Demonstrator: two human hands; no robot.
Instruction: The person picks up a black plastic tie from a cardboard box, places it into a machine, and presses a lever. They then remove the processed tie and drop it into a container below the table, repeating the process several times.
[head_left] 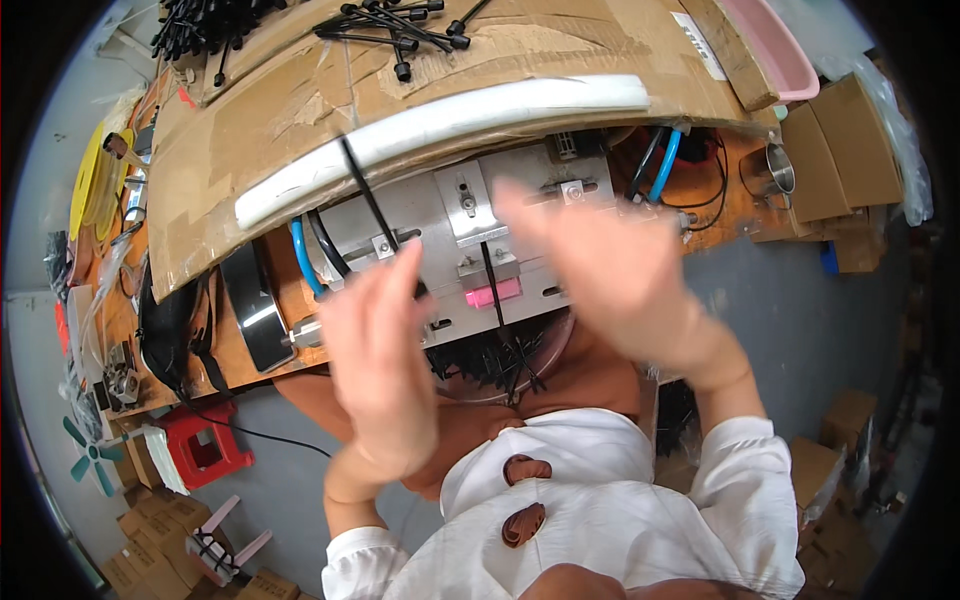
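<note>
Wooden tabletop (240,360) carries metal machine (415,205); black rod (490,265) runs down its middle. Left hand (378,370) blurred, at second black rod (366,188); grip cannot be told. Right hand (615,270) blurred over machine's right side, grip unclear.

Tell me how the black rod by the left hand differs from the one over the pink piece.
The left rod reaches up over the white strip; the middle rod lies lower, crossing the pink piece. The left rod passes close to the left hand, while the middle rod is clear of it. Both are black and thin.
</note>
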